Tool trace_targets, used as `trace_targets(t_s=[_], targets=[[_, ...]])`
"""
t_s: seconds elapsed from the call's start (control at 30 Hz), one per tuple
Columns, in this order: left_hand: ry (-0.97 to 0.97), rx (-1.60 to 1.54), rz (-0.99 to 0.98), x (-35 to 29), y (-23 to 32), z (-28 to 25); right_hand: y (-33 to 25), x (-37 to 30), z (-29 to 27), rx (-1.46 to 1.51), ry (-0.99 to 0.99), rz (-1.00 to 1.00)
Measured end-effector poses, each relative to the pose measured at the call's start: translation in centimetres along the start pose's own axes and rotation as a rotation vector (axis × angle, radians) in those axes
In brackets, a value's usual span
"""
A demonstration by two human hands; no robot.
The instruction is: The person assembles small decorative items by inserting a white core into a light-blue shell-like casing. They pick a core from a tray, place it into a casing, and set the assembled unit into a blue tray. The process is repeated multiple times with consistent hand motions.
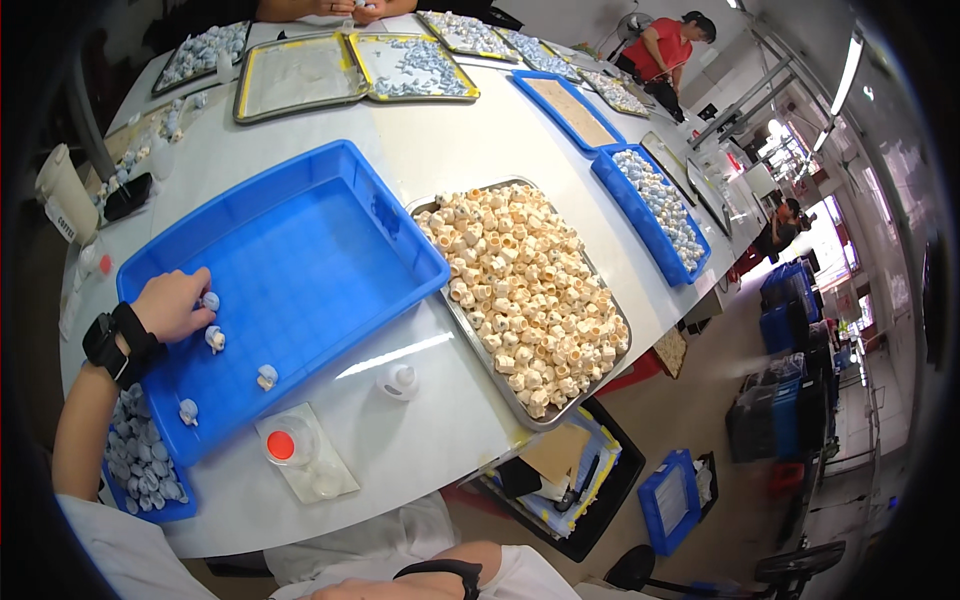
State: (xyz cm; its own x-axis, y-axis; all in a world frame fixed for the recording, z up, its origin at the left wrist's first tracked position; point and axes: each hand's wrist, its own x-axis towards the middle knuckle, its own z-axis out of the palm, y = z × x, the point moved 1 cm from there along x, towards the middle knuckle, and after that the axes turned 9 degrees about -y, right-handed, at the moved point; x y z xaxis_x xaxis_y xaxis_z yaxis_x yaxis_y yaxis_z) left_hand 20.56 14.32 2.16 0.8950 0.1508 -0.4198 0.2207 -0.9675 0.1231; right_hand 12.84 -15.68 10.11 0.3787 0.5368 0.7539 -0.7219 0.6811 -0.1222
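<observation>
My left hand (172, 308), with a black watch at the wrist, reaches over the left part of a large blue plastic tray (290, 225). Its fingers are closed around a small piece with a rounded blue-grey top (210, 301). Close by on the tray floor lie a similar blue-and-cream piece (215, 339), another such piece (267, 377) and one near the corner (188, 411). My right hand (345, 590) is low at the bottom edge, close to my body; its fingers are cut off from view. A black band circles that wrist.
A metal tray (625, 345) heaped with hollow cream pieces stands right of the blue tray. A blue bin (185, 508) of blue-grey shells sits lower left. Nearby are a red-topped jar (281, 445) and a white bottle (399, 381). Another person's hands (350, 8) work across the table.
</observation>
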Motion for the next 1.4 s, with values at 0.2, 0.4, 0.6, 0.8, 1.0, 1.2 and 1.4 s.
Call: trace_targets(t_s=[0.2, 0.4, 0.6, 0.8, 1.0, 1.2, 1.4], targets=[[-0.005, -0.005, -0.025, -0.5, 0.3, -1.0, 0.0, -1.3, 0.4, 0.034, 0.055, 0.166], [0.005, -0.105, -0.058, -1.2, -0.3, -1.8, -0.5, -1.4, 0.0, -0.097, 0.056, 0.332], [0.056, -0.255, 0.009, -1.6, -1.3, -2.1, -0.8, -2.2, -0.4, -0.171, 0.103, 0.477], [0.031, -0.276, -0.001, -1.4, -2.1, -2.1, 0.1, -2.2, -0.8, -0.055, 0.061, 0.518], [-0.011, -0.291, -0.021, -0.2, -1.8, -1.9, -0.5, -2.7, -0.7, -0.002, 0.147, 0.537], [-0.040, -0.069, -0.077, 0.6, -0.2, -1.2, -1.4, -2.5, -0.7, 0.015, 0.108, 0.530], [-0.027, 0.044, -0.089, 1.2, 0.3, -0.8, -1.8, -2.5, -0.4, 0.006, 0.108, 0.476]])
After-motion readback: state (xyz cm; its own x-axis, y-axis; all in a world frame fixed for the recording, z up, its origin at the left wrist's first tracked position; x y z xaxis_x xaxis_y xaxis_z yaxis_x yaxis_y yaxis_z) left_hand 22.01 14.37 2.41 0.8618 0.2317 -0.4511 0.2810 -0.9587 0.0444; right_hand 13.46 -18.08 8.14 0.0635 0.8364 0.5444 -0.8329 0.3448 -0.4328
